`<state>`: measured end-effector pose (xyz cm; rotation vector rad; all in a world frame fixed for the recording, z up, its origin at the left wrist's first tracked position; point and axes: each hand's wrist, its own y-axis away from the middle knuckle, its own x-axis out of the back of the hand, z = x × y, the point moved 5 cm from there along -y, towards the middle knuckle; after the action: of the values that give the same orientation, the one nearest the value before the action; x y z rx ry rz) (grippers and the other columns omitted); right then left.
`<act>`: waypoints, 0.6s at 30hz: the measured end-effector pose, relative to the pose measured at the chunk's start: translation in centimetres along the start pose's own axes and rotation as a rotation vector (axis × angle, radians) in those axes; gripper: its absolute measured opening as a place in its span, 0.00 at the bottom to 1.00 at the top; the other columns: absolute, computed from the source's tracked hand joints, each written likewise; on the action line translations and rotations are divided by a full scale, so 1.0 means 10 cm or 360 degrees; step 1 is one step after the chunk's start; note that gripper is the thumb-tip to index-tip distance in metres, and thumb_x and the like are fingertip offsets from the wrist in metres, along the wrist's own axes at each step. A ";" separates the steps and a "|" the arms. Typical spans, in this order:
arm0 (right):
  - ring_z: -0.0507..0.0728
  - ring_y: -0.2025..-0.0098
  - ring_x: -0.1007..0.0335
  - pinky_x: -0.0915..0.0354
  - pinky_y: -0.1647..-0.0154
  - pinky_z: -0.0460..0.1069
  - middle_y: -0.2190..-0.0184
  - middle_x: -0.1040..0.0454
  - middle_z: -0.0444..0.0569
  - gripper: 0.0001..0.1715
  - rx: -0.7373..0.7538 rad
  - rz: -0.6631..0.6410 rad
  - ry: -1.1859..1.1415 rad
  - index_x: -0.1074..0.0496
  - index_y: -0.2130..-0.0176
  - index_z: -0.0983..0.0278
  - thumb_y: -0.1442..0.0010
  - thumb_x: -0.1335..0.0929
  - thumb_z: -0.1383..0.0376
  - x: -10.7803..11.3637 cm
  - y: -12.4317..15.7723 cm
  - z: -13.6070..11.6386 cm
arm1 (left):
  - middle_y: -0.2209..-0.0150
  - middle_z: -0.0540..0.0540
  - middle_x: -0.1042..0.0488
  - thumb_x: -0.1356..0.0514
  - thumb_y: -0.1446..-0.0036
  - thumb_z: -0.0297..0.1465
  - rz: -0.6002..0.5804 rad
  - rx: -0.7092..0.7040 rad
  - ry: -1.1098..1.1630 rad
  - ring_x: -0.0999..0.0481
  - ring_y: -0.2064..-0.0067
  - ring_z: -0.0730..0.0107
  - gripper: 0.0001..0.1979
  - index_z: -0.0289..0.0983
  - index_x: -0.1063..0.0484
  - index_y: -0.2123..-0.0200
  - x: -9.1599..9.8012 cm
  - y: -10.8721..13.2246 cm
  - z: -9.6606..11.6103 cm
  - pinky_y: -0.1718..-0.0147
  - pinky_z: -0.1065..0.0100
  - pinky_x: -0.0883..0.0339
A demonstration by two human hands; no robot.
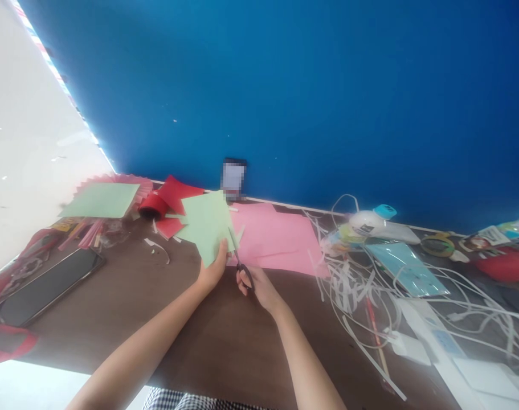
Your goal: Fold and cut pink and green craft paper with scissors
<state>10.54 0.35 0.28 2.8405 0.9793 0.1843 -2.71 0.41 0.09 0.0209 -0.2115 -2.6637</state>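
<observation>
My left hand (214, 269) grips a light green sheet of paper (204, 223) near its lower edge, holding it up over the table. In my right hand (259, 287) is a pair of dark-handled scissors (245, 276), fingers wrapped round the loops. The blades point up and away, at the right edge of the green paper, where a narrow strip stands off. Behind them a large pink sheet (280, 236) lies flat on the brown table. Red paper (180, 192) and small scraps are left of the green sheet.
A dark phone (49, 285) and a roll of red tape (154, 205) lie at left, near another green sheet (101, 199). White cables and paper strips (357, 290), a bottle (364, 222) and a blue packet (407, 267) crowd the right. A blue wall (285, 102) closes the back.
</observation>
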 end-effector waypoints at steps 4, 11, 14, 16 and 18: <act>0.49 0.82 0.45 0.48 0.76 0.47 0.85 0.42 0.39 0.25 -0.0005 0.0002 -0.0037 0.38 0.76 0.64 0.47 0.37 0.46 0.00 -0.01 0.03 | 0.64 0.45 0.27 0.44 0.52 0.49 0.0004 0.0018 0.0131 0.26 0.66 0.69 0.20 0.37 0.31 0.67 -0.01 0.00 -0.01 0.66 0.69 0.31; 0.47 0.82 0.46 0.50 0.77 0.46 0.82 0.43 0.39 0.18 -0.0035 0.0013 -0.0110 0.39 0.76 0.64 0.48 0.35 0.52 -0.01 -0.01 0.04 | 0.62 0.43 0.27 0.45 0.52 0.48 -0.0009 0.0054 0.0075 0.25 0.65 0.66 0.22 0.36 0.30 0.64 0.00 -0.01 -0.02 0.63 0.68 0.32; 0.47 0.82 0.46 0.49 0.77 0.46 0.82 0.43 0.39 0.19 -0.0034 0.0000 -0.0095 0.40 0.77 0.64 0.48 0.34 0.52 -0.01 -0.01 0.02 | 0.64 0.43 0.27 0.45 0.52 0.49 -0.0012 0.0040 0.0062 0.26 0.66 0.67 0.22 0.37 0.30 0.65 0.01 -0.01 -0.03 0.63 0.67 0.32; 0.48 0.82 0.46 0.49 0.76 0.47 0.83 0.42 0.39 0.21 -0.0024 -0.0023 -0.0070 0.39 0.76 0.64 0.48 0.36 0.49 -0.01 -0.01 0.02 | 0.68 0.45 0.27 0.46 0.52 0.49 -0.0009 0.0020 0.0012 0.26 0.68 0.67 0.21 0.37 0.30 0.68 0.01 -0.01 -0.03 0.64 0.67 0.33; 0.49 0.82 0.45 0.48 0.76 0.47 0.84 0.42 0.39 0.24 0.0003 -0.0041 -0.0042 0.38 0.76 0.64 0.47 0.38 0.46 -0.01 -0.01 0.01 | 0.73 0.47 0.28 0.46 0.52 0.50 -0.0007 -0.0016 -0.0055 0.27 0.70 0.68 0.21 0.37 0.31 0.72 0.01 -0.01 -0.03 0.64 0.67 0.33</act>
<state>10.45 0.33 0.12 2.8231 1.0108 0.1425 -2.79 0.37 -0.24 -0.0281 -0.2099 -2.6710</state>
